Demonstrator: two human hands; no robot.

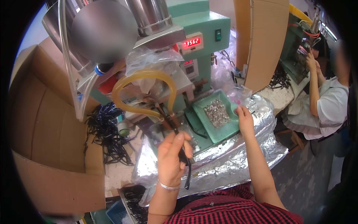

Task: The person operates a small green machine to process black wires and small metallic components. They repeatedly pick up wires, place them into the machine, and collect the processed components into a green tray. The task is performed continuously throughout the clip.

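Note:
My left hand [172,158] is closed around a slim black eyeglass temple [188,175]. Its curved tip hangs below my fingers, and its other end points up toward the working head of a green machine [201,33]. At the right rim of a green tray [223,135], my right hand [245,120] has its thumb and fingers pressed together; what they pinch, if anything, is too small to see. Many tiny silvery metal parts [217,113] lie heaped in that tray. A thick yellowish hose [143,74] loops above my left hand.
Left of the machine lies a tangled pile of black temples [108,130], beside a big cardboard box [56,127]. Crinkled foil [220,164] covers the bench front. An upright cardboard sheet [266,44] stands at the right; beyond it a co-worker [328,93] sits at another green machine.

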